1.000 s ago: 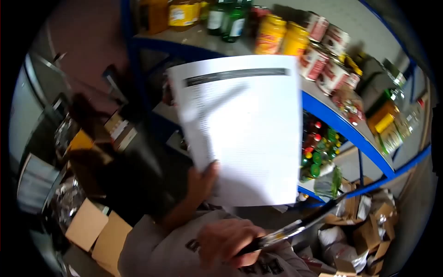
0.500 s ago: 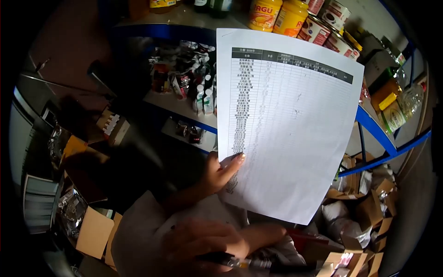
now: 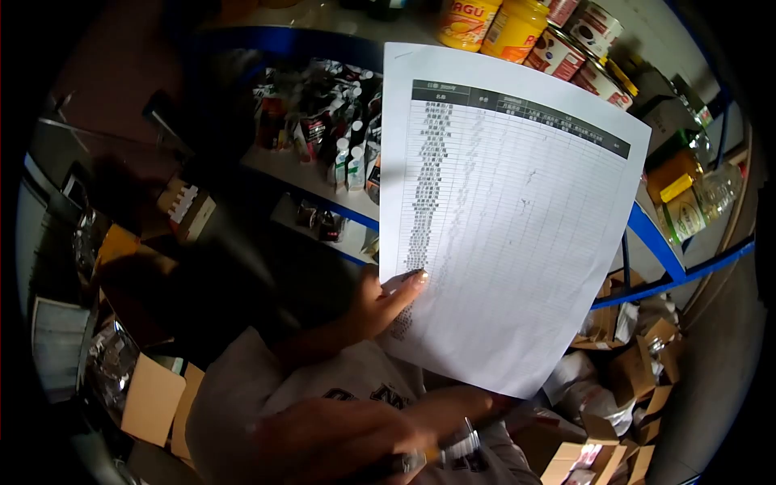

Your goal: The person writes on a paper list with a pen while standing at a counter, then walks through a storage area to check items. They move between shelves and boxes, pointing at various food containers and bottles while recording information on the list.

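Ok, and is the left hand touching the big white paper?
Touching. The head view shows the left hand gripping the paper at its lower left edge, with the thumb lying across the printed front.

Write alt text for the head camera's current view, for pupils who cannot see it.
A person's left hand holds up a white paper sheet printed with rows under a dark header band. Below, the blurred right hand grips a slim, dark, shiny object. Behind, blue-edged shelves hold yellow jars and red-and-white metal cans.
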A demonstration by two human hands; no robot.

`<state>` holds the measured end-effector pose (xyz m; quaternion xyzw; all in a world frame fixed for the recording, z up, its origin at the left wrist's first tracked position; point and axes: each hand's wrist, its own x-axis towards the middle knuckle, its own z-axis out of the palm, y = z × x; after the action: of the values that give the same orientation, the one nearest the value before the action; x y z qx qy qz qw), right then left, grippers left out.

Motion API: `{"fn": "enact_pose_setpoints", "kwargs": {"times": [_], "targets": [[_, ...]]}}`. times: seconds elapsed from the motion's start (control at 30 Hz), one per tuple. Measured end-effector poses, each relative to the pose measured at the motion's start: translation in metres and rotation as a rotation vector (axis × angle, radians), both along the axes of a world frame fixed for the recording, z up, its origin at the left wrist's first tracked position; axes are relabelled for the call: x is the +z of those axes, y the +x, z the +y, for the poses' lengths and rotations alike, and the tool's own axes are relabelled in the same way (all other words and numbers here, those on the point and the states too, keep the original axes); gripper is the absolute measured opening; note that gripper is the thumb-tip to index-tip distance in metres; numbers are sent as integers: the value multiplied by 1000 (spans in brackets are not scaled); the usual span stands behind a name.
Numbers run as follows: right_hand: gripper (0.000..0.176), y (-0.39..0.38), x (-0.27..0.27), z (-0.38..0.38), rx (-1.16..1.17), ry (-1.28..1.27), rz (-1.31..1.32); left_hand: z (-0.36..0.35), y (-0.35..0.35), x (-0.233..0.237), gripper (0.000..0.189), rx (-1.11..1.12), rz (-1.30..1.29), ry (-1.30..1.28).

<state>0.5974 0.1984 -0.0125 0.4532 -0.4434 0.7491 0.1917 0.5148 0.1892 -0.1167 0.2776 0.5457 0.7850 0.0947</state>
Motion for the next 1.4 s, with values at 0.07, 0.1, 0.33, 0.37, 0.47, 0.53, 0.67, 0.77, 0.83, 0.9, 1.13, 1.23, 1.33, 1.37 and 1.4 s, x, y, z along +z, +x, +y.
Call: {"fn": "enact_pose_setpoints", "kwargs": {"times": [0.07,0.1,0.33,0.37,0.47,0.53,0.67,0.77,0.83,0.9,1.13,1.23,1.33,1.37,1.4], "targets": [[17,-4,-4,2,37,15,36,1,1,2,15,47,8,-2],[18,-6,-5,4,50,30,57,1,1,4,15,70,14,-5],[18,-4,-9,12,107,21,51,8,1,6,14,66,6,-19],[18,-4,-10,13,108,25,56,9,1,6,14,63,4,-17],[19,-5,-6,18,90,15,94,15,1,5,14,55,-1,-23],[20,-13,9,22,46,-16,228,20,2,5,14,62,7,-16],[42,-1,-5,42,359,130,-184,28,4,5,14,90,24,10],[40,3,-11,49,462,118,-198,30,4,2,14,69,1,-32],[38,7,-11,50,447,111,-196,31,5,1,14,58,-5,-40],[33,7,-12,47,372,89,-129,35,5,2,15,60,12,-12],[28,6,-4,50,346,88,-129,41,6,4,15,42,15,-3],[34,10,-4,54,354,123,-195,40,5,4,15,56,70,-10],[28,8,-15,40,343,55,-109,39,4,5,14,87,109,1],[27,7,-15,39,335,51,-80,39,3,5,14,93,103,12],[25,6,-16,37,328,47,-51,39,3,4,14,98,97,24]]}}
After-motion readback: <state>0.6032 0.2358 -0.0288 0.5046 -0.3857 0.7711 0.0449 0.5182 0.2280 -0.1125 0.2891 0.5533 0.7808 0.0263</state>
